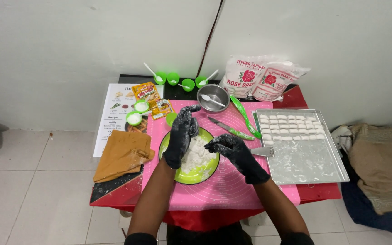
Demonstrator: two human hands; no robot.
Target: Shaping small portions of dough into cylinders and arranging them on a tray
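Dough [195,154] lay as a white lump in the green bowl [205,174] near the bench's front edge, its long axis running front to back. The left hand [181,134], gloved black, rested over the bowl's left rim, fingers loosely curled, palm inward. The right hand [237,154] pinched a bit of dough, fingertips pointing left.

Back edge: four green cups [174,78] standing in a row; two flour bags [262,78] leaning on the wall
Right: metal tray [323,172] holding white dough pieces [289,126]
Left: brown cloth [122,154] lying crumpled; recipe sheet [112,113] lying flat
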